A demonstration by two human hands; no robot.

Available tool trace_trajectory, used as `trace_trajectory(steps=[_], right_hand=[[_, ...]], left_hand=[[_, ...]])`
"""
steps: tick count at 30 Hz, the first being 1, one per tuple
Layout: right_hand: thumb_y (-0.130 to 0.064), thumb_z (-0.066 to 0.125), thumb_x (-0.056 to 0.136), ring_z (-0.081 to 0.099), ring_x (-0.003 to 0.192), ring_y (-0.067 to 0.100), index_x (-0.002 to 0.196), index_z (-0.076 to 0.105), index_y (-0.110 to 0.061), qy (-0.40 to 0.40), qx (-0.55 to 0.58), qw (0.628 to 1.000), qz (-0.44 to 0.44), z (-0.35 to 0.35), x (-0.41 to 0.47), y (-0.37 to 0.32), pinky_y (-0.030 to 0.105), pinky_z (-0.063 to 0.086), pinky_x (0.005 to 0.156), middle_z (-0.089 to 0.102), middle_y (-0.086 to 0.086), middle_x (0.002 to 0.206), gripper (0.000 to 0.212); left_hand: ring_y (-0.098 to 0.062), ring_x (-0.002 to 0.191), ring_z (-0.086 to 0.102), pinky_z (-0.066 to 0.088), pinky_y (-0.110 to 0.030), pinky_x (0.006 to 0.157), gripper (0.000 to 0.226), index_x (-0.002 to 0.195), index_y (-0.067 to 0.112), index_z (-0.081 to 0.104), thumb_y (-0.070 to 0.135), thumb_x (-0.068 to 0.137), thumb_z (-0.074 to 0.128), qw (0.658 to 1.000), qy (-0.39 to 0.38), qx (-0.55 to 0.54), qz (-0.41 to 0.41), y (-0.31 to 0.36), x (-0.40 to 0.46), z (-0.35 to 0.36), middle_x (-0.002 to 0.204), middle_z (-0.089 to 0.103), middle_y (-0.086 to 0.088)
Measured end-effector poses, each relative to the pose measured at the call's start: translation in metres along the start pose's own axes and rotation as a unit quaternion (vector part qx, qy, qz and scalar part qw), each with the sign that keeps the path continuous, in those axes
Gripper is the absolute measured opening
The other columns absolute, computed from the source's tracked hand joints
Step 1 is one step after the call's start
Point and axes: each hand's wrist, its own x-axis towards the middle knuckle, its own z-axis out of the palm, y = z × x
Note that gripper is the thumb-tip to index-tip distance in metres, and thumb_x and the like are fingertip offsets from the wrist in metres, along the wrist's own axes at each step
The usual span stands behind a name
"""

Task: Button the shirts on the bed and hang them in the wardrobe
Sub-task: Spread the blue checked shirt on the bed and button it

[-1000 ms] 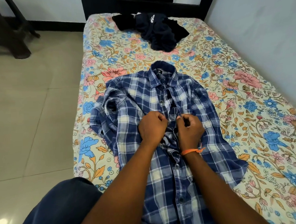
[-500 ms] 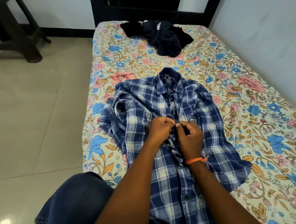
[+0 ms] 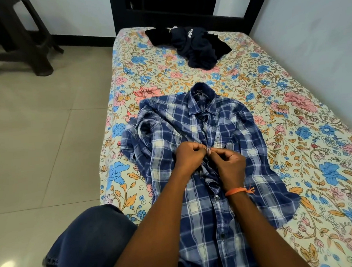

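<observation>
We find no text that we can read. The dark garment [image 3: 195, 45] at the head of the bed carries a small white print, too small and creased to make out, and the plaid shirt [image 3: 201, 132] has a collar label that is blurred.

Single view, head-worn, wide-angle. Looked forward and down along the bed [image 3: 293, 127] toward the dark headboard [image 3: 185, 8]. Stood close over the near end, hands [image 3: 210, 158] near frame centre, forearms entering from the bottom edge. Took in tiled floor [image 3: 48, 129] at left, pale wall [image 3: 318, 34] at right. No second view for overlap.
</observation>
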Motion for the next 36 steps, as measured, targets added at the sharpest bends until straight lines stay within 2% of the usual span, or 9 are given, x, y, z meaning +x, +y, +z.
trace_trajectory(steps=[5,8,12,16,20,23,28,32,36], right_hand=[[-0.015,0.079,0.081,0.07,0.072,0.01,0.088,0.078,-0.012,0.025,-0.071,0.997,-0.031,0.0065,-0.0036,0.0021,0.031,0.06,0.067,0.073,-0.005,0.077,0.007],[-0.015,0.078,0.082,0.069,0.068,0.008,0.086,0.077,-0.011,0.027,-0.066,0.997,-0.036,0.007,-0.0055,0.0002,0.026,0.058,0.062,0.072,-0.005,0.074,0.006],[-0.018,0.078,0.083,0.068,0.066,0.01,0.082,0.076,-0.012,0.034,-0.067,0.996,-0.051,0.0071,-0.0064,-0.0012,0.023,0.057,0.06,0.071,-0.005,0.072,0.006],[-0.018,0.08,0.081,0.069,0.067,0.009,0.084,0.077,-0.012,0.031,-0.066,0.997,-0.041,0.0072,-0.0062,-0.0014,0.028,0.059,0.062,0.072,-0.006,0.074,0.006],[-0.016,0.08,0.081,0.072,0.071,0.013,0.084,0.078,-0.016,0.027,-0.021,0.999,-0.006,0.0059,-0.0061,-0.0014,0.037,0.062,0.068,0.074,-0.004,0.075,0.004],[-0.016,0.081,0.08,0.073,0.074,0.015,0.085,0.078,-0.02,0.018,-0.003,1.0,0.006,0.0055,-0.0062,-0.0009,0.04,0.062,0.07,0.076,-0.003,0.077,0.007],[-0.024,0.079,0.083,0.073,0.08,0.012,0.087,0.077,-0.024,0.008,-0.006,1.0,0.0,0.0047,-0.0057,-0.0008,0.041,0.061,0.076,0.076,-0.005,0.082,0.005],[-0.028,0.077,0.085,0.072,0.082,0.014,0.089,0.078,-0.018,0.004,-0.016,1.0,-0.002,0.0053,-0.0036,0.0027,0.045,0.06,0.077,0.076,-0.004,0.084,0.01],[-0.02,0.074,0.084,0.072,0.081,0.02,0.083,0.077,-0.016,0.016,0.013,0.998,0.051,0.0066,0.0007,0.0024,0.049,0.059,0.079,0.076,0.0,0.081,0.005]], left_hand=[[-0.018,0.052,0.049,0.044,-0.029,0.051,0.03,0.074,-0.006,0.069,0.021,0.088,0.068,0.999,0.034,-0.001,-0.02,0.0004,0.0029,0.0001,0.059,0.058,-0.013],[-0.01,0.04,0.048,0.044,-0.023,0.046,0.035,0.056,0.01,0.065,0.025,0.086,0.074,0.999,0.031,0.011,0.004,0.0007,-0.0007,0.0037,0.044,0.054,0.004],[-0.018,0.058,0.068,0.059,-0.034,0.06,0.015,0.078,0.008,0.077,0.022,0.083,0.078,0.999,0.019,0.018,0.031,-0.0011,-0.001,0.003,0.063,0.071,-0.005],[-0.031,0.08,0.072,0.06,-0.045,0.076,0.014,0.081,0.006,0.077,0.019,0.085,0.075,0.999,0.03,0.011,0.021,-0.0003,0.0005,0.002,0.08,0.075,-0.014],[-0.023,0.075,0.069,0.058,-0.039,0.076,0.016,0.086,0.004,0.077,0.02,0.087,0.074,0.999,0.019,-0.027,0.007,0.0011,-0.0001,-0.0003,0.085,0.075,-0.015],[-0.014,0.074,0.068,0.057,-0.029,0.075,0.013,0.086,0.004,0.076,0.016,0.087,0.073,0.999,0.014,-0.042,-0.002,0.0034,-0.0012,-0.0002,0.084,0.074,-0.007],[-0.026,0.077,0.069,0.059,-0.041,0.078,0.011,0.074,0.01,0.074,0.017,0.081,0.079,0.994,0.023,-0.098,-0.029,0.0048,0.0009,-0.0016,0.083,0.075,-0.017],[-0.021,0.07,0.058,0.051,-0.025,0.062,0.017,0.073,0.008,0.071,0.016,0.088,0.072,0.995,0.016,-0.097,-0.025,0.0027,0.0014,0.0002,0.075,0.068,-0.017],[-0.019,0.07,0.05,0.044,-0.028,0.064,0.022,0.083,-0.003,0.069,0.017,0.093,0.066,0.997,-0.008,-0.075,-0.018,-0.0003,0.0036,0.0024,0.075,0.06,-0.014]])
